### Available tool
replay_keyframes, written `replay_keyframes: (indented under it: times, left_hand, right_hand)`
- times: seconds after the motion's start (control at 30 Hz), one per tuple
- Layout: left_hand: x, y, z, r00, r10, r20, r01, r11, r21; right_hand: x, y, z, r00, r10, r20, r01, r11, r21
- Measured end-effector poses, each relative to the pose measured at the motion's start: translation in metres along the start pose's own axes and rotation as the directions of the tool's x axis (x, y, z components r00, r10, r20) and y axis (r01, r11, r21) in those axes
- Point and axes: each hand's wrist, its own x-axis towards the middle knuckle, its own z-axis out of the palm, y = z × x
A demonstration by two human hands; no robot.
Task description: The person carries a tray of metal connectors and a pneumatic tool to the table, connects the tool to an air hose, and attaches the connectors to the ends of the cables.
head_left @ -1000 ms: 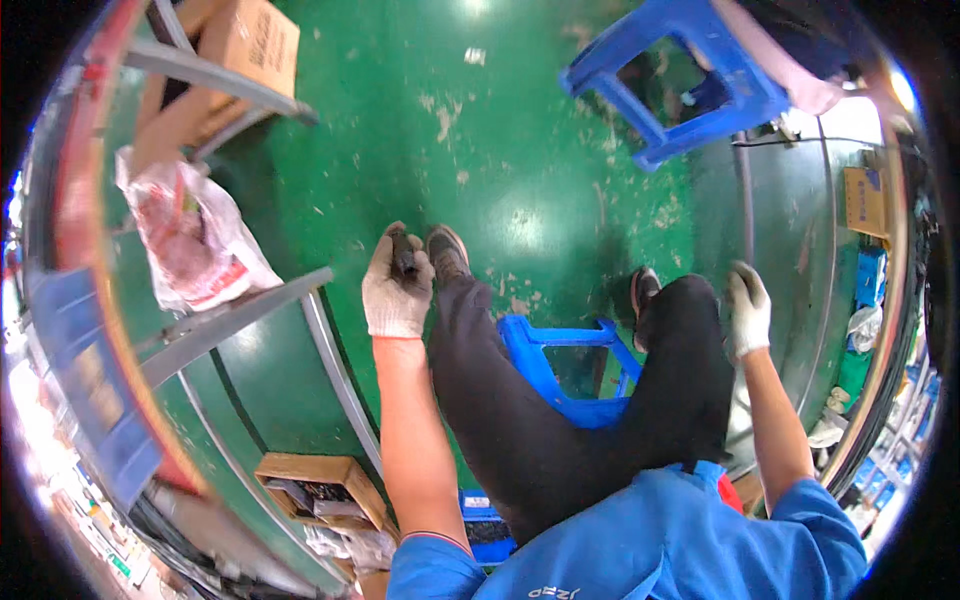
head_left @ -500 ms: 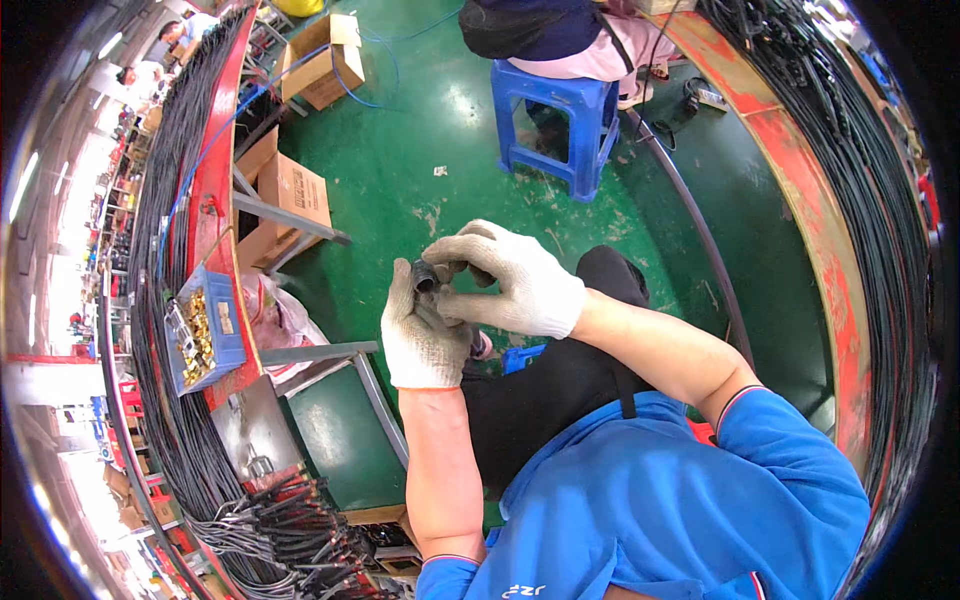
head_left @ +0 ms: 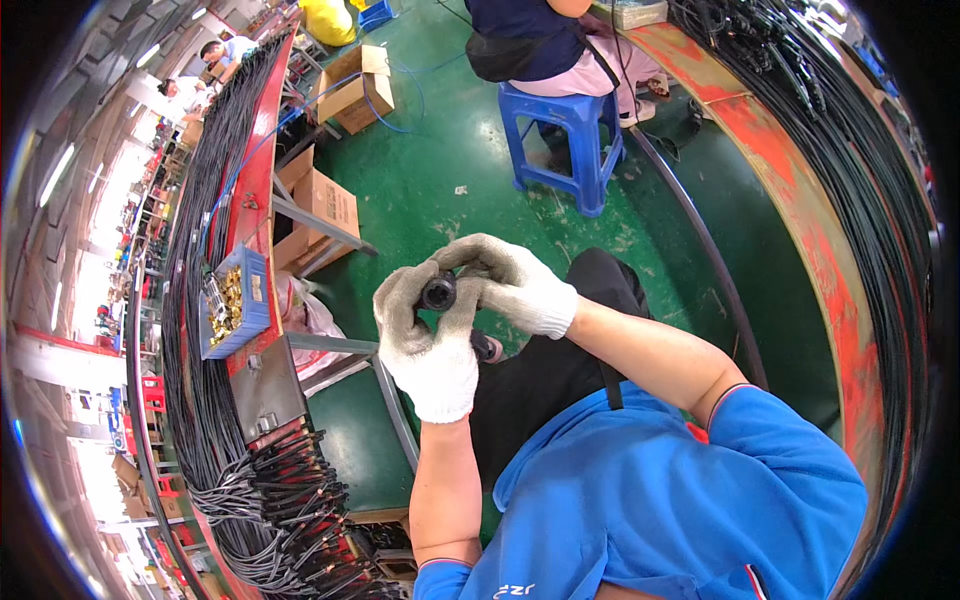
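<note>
A small black round part point(head_left: 438, 292), like a tube end or a fitting with a dark hollow middle, is held up in front of me above the green floor. My left hand point(head_left: 425, 345), in a white knitted glove with greyed fingers, curls its thumb and fingers around it. From the other side my right hand point(head_left: 512, 286), gloved alike, closes its bent fingers and thumb against the same part. The open end faces up toward me; the gloves hide the rest of it, so its length cannot be made out.
At left, a red-edged bench point(head_left: 262, 170) carries bundled black cables point(head_left: 190, 300) and a blue bin point(head_left: 262, 318) of brass fittings. Cardboard boxes point(head_left: 330, 215) stand beside it. Ahead, a person sits on a blue stool point(head_left: 570, 140). A cable-laden bench point(head_left: 790, 180) curves along the right.
My left hand has turned and its fingers now wrap the black part, whose open end shows more squarely. My right hand has moved slightly lower. The whole view has shifted a little.
</note>
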Motion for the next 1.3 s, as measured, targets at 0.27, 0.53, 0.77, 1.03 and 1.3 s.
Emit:
replay_keyframes:
  times: [0.27, 0.53, 0.77, 1.03, 1.3]
  left_hand:
    - [-0.013, 0.008, -0.038, 0.969, 0.244, -0.038, -0.229, 0.946, 0.23]
    - [-0.112, -0.002, -0.121, 0.924, -0.249, -0.289, 0.316, 0.924, 0.215]
    - [-0.258, -0.073, -0.153, 0.554, -0.578, -0.599, 0.779, 0.613, 0.128]
    - [-0.318, -0.114, -0.191, 0.035, -0.771, -0.636, 0.81, 0.395, -0.434]
    - [-0.301, -0.196, -0.169, 0.031, -0.72, -0.694, 0.968, 0.195, -0.159]
  right_hand:
    - [-0.007, -0.006, 0.035, 0.991, -0.089, -0.096, 0.048, 0.93, -0.364]
    - [0.009, 0.154, 0.011, 0.869, 0.494, -0.037, -0.479, 0.818, -0.319]
    - [-0.03, 0.322, -0.117, 0.76, 0.588, -0.278, -0.564, 0.385, -0.73]
    - [-0.041, 0.354, 0.013, 0.55, 0.833, 0.058, 0.044, 0.041, -0.998]
    - [-0.059, 0.581, -0.222, 0.243, 0.943, 0.229, -0.29, 0.296, -0.91]
